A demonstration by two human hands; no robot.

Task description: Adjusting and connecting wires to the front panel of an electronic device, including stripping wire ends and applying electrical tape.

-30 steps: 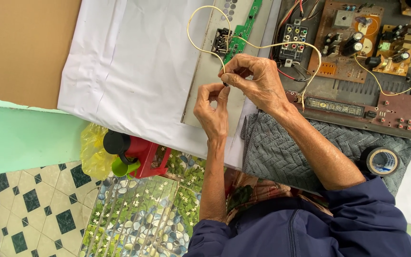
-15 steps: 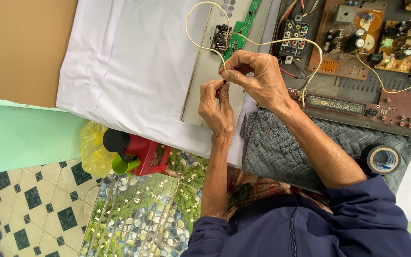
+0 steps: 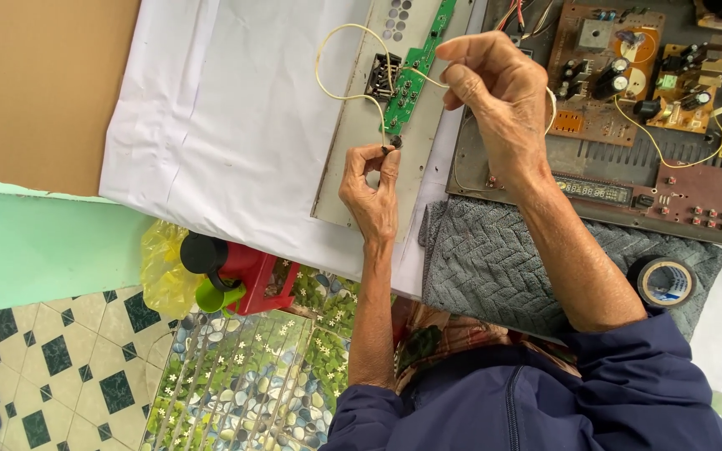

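Observation:
My left hand (image 3: pixel 371 188) pinches a small dark part at the end of a pale yellow wire (image 3: pixel 336 92), just below a narrow green circuit board (image 3: pixel 418 71). The board lies on a grey metal panel (image 3: pixel 353 179). My right hand (image 3: pixel 499 96) is raised higher and to the right, its fingers curled around the same wire where it runs past the board. The wire loops up and left between the two hands.
A large open chassis with brown circuit boards (image 3: pixel 628 92) fills the upper right. A grey knitted cloth (image 3: pixel 495 259) and a roll of black tape (image 3: pixel 664 281) lie near the table edge. White sheet (image 3: pixel 219 117) covers the table; a red and green holder (image 3: pixel 240 271) hangs below.
The hands were together at the wire's end. Now my right hand has moved up and right along the wire, while my left hand stays pinching the end.

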